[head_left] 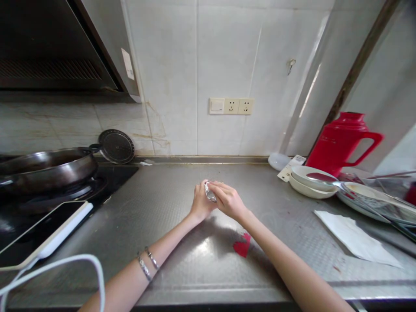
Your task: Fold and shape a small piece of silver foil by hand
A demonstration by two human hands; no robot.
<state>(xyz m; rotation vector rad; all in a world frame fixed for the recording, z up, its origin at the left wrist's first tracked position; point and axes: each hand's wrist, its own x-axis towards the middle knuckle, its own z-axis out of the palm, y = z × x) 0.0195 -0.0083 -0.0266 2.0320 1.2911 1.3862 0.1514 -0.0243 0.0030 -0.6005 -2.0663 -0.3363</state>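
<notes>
My left hand [200, 202] and my right hand [227, 200] meet over the middle of the steel counter [169, 225]. Both are closed around a small shiny, clear object [209, 193] held between them; I cannot make out what it is. On my left wrist sit two silver bracelets [147, 262]. A small red scrap [242, 246] lies on the counter just under my right forearm.
A dark wok [45, 167] sits on the stove at the left, with a round lid [116, 146] behind it. A phone [39, 232] and white cable [65, 264] lie front left. At the right are stacked bowls [308, 182], plates with utensils [373, 199], a red jug [341, 141] and a white paper [354, 238].
</notes>
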